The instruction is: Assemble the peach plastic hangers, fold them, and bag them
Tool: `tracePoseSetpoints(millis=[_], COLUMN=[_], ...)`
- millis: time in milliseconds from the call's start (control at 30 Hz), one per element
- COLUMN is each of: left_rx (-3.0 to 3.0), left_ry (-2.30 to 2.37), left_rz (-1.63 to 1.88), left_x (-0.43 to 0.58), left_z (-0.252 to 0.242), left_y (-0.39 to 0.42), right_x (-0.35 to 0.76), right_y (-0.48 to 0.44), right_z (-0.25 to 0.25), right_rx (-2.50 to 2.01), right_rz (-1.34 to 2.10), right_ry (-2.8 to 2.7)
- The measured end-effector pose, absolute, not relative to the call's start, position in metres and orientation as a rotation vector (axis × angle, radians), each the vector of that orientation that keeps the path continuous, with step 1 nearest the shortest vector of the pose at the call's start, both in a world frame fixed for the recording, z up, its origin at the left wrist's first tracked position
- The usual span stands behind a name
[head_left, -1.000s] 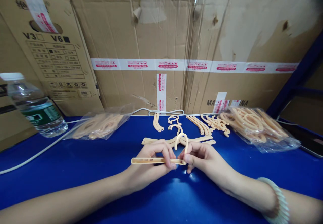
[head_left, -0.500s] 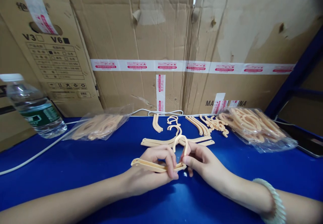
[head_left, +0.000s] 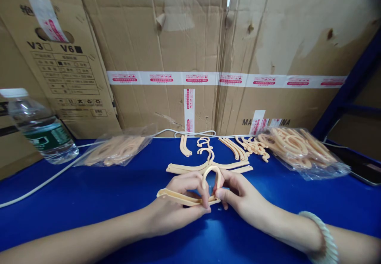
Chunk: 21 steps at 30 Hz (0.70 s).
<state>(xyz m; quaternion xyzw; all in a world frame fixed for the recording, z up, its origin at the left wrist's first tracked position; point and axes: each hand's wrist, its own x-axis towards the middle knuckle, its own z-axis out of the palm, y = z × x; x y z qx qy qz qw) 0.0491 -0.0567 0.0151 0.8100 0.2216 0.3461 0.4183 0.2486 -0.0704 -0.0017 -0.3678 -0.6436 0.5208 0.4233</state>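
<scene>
My left hand (head_left: 181,198) is closed around a beige plastic hanger arm (head_left: 178,198), whose free end points left. Between thumb and fingers, my right hand (head_left: 242,194) pinches the lower end of a curved hanger hook (head_left: 212,169) at the inner end of that arm. The hook stands upright with its loop on top. My fingers partly hide where hook and arm meet, so I cannot tell whether they are joined. Just beyond my hands lie assembled hangers (head_left: 208,165) with their hooks pointing away from me.
Behind lie loose hanger arms (head_left: 233,148) and loose hooks (head_left: 253,147). Plastic bags of hanger parts rest at left (head_left: 117,149) and right (head_left: 297,149). A water bottle (head_left: 44,131), a white cable (head_left: 38,190) and a dark phone (head_left: 364,167) lie around the blue table (head_left: 98,192). Cardboard (head_left: 163,50) walls the back.
The hook has moved slightly down toward the hanger arm, its loop now lower. Both hands have stayed nearly in place, keeping their grips.
</scene>
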Motion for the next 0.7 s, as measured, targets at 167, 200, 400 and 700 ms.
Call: tracePoseSetpoints(millis=[167, 200, 400, 700], left_rx=[2.141, 2.153, 2.097, 1.493], left_ry=[0.540, 0.545, 0.716, 0.764], left_rz=[0.913, 0.925, 0.989, 1.076], left_x=[0.049, 0.049, 0.049, 0.054], left_z=[0.014, 0.014, 0.013, 0.009], left_y=[-0.057, -0.057, -0.058, -0.047], right_x=[0.249, 0.249, 0.246, 0.244], right_y=[-0.070, -0.070, -0.074, -0.078], right_z=[-0.003, -0.003, 0.003, 0.014], right_rx=[-0.916, -0.917, -0.905, -0.904], right_rz=[1.302, 1.301, 1.292, 1.280], right_ry=[-1.611, -1.611, -1.563, -1.465])
